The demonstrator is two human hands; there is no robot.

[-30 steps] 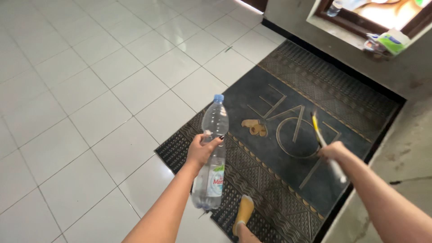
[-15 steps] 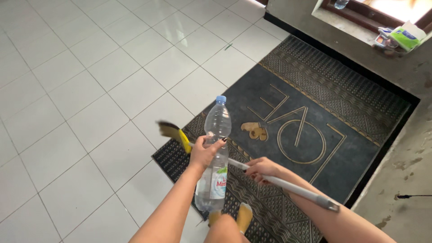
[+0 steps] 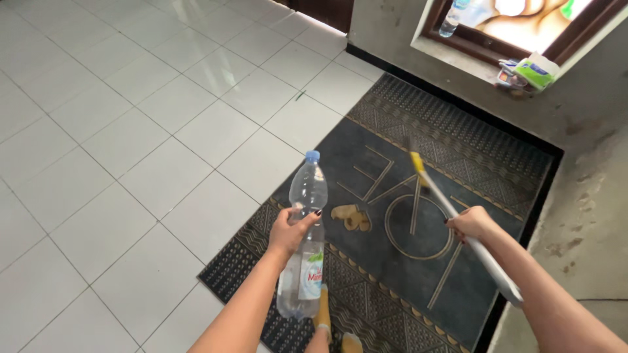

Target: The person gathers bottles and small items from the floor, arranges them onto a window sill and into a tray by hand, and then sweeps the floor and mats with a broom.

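My left hand (image 3: 290, 230) wraps its fingers around a clear plastic bottle (image 3: 304, 243) (blue cap, held upright) over the dark doormat (image 3: 497, 163). My right hand (image 3: 472, 224) closes its fingers on a white broom handle (image 3: 468, 237), pointing forward.

White tiled floor (image 3: 118, 131) is filling the left and top of the view, glossy, with grey grout lines. Dark doormat (image 3: 418, 216) is lying on the floor at its right edge, running along the grey wall base, patterned border with gold line lettering and a small gold motif in the middle. Two feet in yellow footwear (image 3: 322, 314) are standing on the mat's near edge. Bare concrete strip (image 3: 575, 222) is showing past the mat's right edge.
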